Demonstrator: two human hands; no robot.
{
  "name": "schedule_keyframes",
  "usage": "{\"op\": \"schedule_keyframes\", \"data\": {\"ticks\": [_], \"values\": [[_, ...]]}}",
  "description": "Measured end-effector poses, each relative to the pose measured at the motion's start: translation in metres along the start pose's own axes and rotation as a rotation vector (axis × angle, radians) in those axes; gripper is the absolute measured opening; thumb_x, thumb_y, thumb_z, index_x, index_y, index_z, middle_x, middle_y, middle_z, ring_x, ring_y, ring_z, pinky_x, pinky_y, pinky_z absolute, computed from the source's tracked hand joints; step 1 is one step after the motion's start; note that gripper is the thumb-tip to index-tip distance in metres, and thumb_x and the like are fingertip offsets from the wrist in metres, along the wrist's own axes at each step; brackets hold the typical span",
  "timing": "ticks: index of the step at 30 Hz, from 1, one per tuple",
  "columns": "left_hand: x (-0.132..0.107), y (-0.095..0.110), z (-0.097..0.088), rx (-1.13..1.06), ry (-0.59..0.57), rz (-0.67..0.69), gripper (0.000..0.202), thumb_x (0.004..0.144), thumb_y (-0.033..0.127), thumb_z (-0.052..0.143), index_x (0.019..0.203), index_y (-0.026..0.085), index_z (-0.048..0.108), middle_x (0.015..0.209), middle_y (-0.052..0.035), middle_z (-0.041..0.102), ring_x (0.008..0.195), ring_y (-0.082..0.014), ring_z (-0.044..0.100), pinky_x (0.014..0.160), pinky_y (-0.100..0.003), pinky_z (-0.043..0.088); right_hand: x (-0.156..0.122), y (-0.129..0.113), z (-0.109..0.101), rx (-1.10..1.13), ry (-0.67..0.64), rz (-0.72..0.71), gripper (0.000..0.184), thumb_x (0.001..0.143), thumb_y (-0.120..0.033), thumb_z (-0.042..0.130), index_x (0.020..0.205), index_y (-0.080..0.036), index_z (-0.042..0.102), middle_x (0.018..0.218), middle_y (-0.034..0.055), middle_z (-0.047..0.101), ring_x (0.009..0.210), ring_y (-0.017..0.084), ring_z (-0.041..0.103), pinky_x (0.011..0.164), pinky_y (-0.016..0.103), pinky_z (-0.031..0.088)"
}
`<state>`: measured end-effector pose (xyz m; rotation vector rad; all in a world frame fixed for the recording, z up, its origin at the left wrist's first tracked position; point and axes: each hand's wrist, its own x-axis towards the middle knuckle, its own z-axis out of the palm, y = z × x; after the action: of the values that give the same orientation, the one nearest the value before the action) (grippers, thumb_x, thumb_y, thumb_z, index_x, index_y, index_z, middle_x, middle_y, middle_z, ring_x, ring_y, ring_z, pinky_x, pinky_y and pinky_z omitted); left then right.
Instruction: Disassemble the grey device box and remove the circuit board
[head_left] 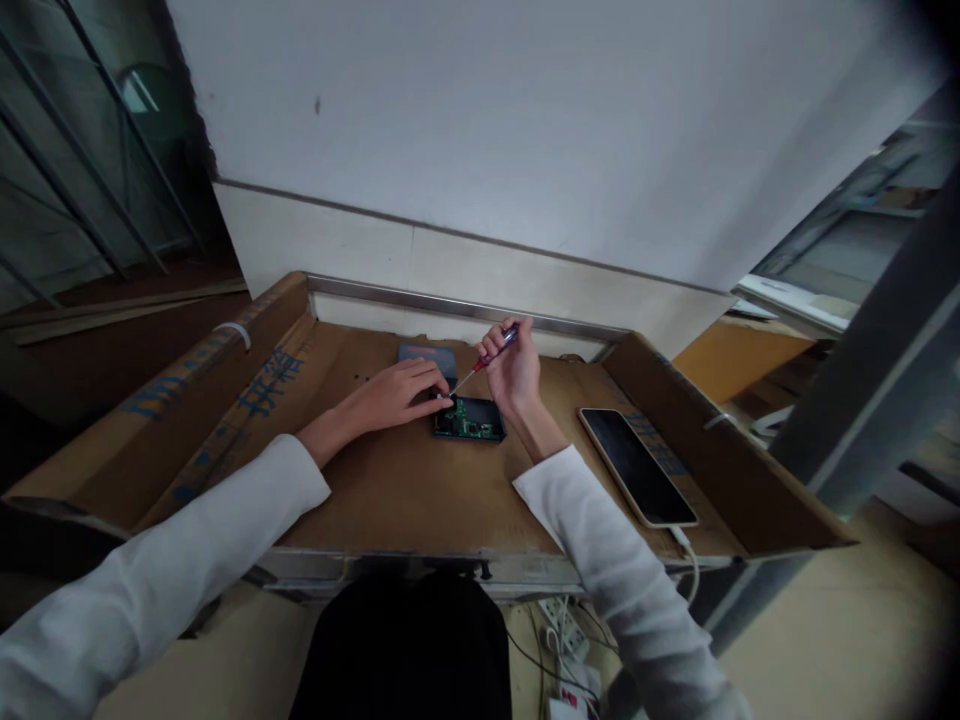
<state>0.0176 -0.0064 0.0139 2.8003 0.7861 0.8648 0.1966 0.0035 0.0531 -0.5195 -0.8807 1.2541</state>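
While the right hand (516, 375) sits just above the middle of the frame, its fingers are curled shut around a small screwdriver (489, 360), the red and blue handle poking up past the fingertips toward the wall and the thin shaft slanting down and to the left. The tip comes down at the upper left corner of an open black device (471, 419) with a green circuit board showing inside it, which lies flat near the centre of the frame. The left hand (397, 393) lies just to the left of that device, palm down, its fingers partly bent and the fingertips resting against the device's left edge right where the screwdriver tip meets it; whether it pinches anything small there I cannot tell. Just behind the left hand, a little higher in the frame, lies a flat grey cover (427, 354), partly hidden by the fingers. Both arms wear white sleeves (225, 520) that run down to the lower corners of the frame. All this rests on a sheet of brown cardboard (405, 490) with raised side flaps, the left flap printed in blue. To the right of centre, well apart from the device, a phone (636, 465) lies face up with a dark screen, a white cable (688, 555) plugged into its lower end.
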Motion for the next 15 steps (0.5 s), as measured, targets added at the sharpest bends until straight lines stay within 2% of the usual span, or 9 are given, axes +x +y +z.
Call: {"op": "schedule_keyframes", "data": {"ticks": [7, 9, 11, 13, 15], "values": [[-0.001, 0.002, -0.002, 0.090, 0.002, -0.005, 0.026, 0.095, 0.038, 0.038, 0.091, 0.019, 0.056, 0.092, -0.0046, 0.063, 0.090, -0.0191, 0.057, 0.086, -0.033, 0.042, 0.000, 0.002, -0.003, -0.037, 0.026, -0.017, 0.038, 0.088, -0.057, 0.042, 0.072, -0.023, 0.038, 0.055, -0.0067, 0.028, 0.045, 0.009, 0.029, 0.048, 0.021, 0.036], [-0.004, 0.000, -0.008, 0.156, 0.019, -0.068, 0.025, 0.094, 0.035, 0.037, 0.089, 0.019, 0.056, 0.090, -0.0048, 0.063, 0.087, -0.0192, 0.058, 0.083, -0.033, 0.042, -0.002, -0.001, -0.007, -0.069, 0.035, -0.029, 0.037, 0.085, -0.056, 0.048, 0.072, -0.023, 0.040, 0.053, -0.0078, 0.029, 0.042, 0.007, 0.026, 0.041, 0.019, 0.030], [-0.011, -0.006, -0.014, 0.249, 0.009, -0.176, 0.023, 0.091, 0.032, 0.038, 0.084, 0.019, 0.055, 0.085, -0.0047, 0.063, 0.079, -0.0193, 0.059, 0.077, -0.033, 0.041, -0.007, -0.003, -0.012, -0.122, 0.026, -0.024, 0.034, 0.083, -0.053, 0.053, 0.072, -0.023, 0.040, 0.050, -0.0093, 0.028, 0.038, 0.006, 0.020, 0.034, 0.017, 0.017], [-0.021, -0.014, -0.018, 0.340, -0.055, -0.291, 0.023, 0.089, 0.032, 0.038, 0.077, 0.020, 0.054, 0.078, -0.0041, 0.064, 0.073, -0.0200, 0.059, 0.072, -0.034, 0.040, -0.013, -0.005, -0.017, -0.155, 0.009, 0.004, 0.033, 0.082, -0.049, 0.054, 0.071, -0.022, 0.039, 0.047, -0.0105, 0.026, 0.035, 0.005, 0.014, 0.032, 0.017, 0.007], [-0.034, -0.024, -0.020, 0.383, -0.133, -0.360, 0.027, 0.087, 0.033, 0.038, 0.069, 0.021, 0.054, 0.076, -0.0043, 0.065, 0.072, -0.0209, 0.060, 0.068, -0.033, 0.038, -0.019, -0.008, -0.021, -0.149, -0.007, 0.037, 0.032, 0.082, -0.046, 0.054, 0.069, -0.022, 0.037, 0.046, -0.0111, 0.025, 0.034, 0.004, 0.012, 0.031, 0.017, 0.005]]}}
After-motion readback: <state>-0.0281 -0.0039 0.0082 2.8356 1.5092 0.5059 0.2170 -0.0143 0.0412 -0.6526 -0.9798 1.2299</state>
